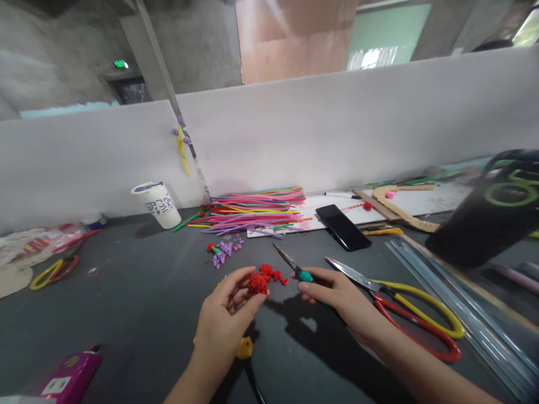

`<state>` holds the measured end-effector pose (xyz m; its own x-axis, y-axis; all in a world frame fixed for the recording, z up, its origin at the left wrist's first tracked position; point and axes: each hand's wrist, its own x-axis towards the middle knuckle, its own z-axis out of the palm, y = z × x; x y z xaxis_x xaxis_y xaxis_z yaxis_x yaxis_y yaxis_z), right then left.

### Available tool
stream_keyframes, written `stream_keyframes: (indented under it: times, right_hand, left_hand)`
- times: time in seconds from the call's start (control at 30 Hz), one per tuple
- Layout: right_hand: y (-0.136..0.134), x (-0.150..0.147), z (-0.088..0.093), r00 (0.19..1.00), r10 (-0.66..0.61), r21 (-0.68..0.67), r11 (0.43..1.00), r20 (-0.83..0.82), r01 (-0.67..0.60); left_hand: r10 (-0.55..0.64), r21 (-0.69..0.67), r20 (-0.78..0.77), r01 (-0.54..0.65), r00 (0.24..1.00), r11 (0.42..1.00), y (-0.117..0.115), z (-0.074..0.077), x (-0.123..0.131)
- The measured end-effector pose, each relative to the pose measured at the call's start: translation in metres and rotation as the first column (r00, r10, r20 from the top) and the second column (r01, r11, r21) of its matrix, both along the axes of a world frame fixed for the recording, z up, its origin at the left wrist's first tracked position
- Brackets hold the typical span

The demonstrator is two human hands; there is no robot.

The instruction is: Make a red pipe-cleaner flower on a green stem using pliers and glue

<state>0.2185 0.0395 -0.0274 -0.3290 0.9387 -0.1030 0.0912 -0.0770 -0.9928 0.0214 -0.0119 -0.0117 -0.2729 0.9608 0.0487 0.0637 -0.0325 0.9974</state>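
Note:
My left hand pinches a small red fuzzy flower-like piece between thumb and fingers, just above the dark table. My right hand is closed around small scissors with a teal handle, whose blades point up and left, close to the red piece. Large scissors with yellow and red handles lie on the table right beside my right wrist. A pile of coloured pipe cleaners lies farther back against the white partition.
A paper cup stands at the back left, a black phone lies behind the scissors. Small purple and red bits sit mid-table. Clear plastic strips run along the right. A black container leans at right. A pink object lies near left.

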Motion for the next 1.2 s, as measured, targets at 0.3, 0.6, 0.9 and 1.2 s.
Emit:
stream_keyframes:
  times: [0.3, 0.6, 0.9, 1.2]
  right_hand:
    - [-0.007, -0.007, -0.001, 0.973, 0.09, -0.191, 0.973, -0.215, -0.132]
    - [-0.006, -0.01, 0.013, 0.978, 0.161, 0.102, 0.979, 0.13, -0.174]
    - [-0.04, -0.004, 0.002, 0.798, -0.04, 0.4, 0.88, 0.602, -0.258]
    - [-0.055, -0.01, -0.026, 0.725, -0.121, 0.437, 0.86, 0.678, -0.265]
  left_hand:
    - [-0.072, -0.031, 0.222, 0.08, 0.972, 0.996, 0.006, 0.005, -0.009]
    - [0.12, 0.269, -0.073, -0.096, 0.99, 0.958, 0.008, 0.024, -0.007]
    - [0.31, 0.454, -0.299, -0.152, 0.903, 0.878, 0.001, 0.029, -0.01]
    - [0.332, 0.454, -0.354, -0.15, 0.874, 0.878, -0.007, 0.032, -0.003]
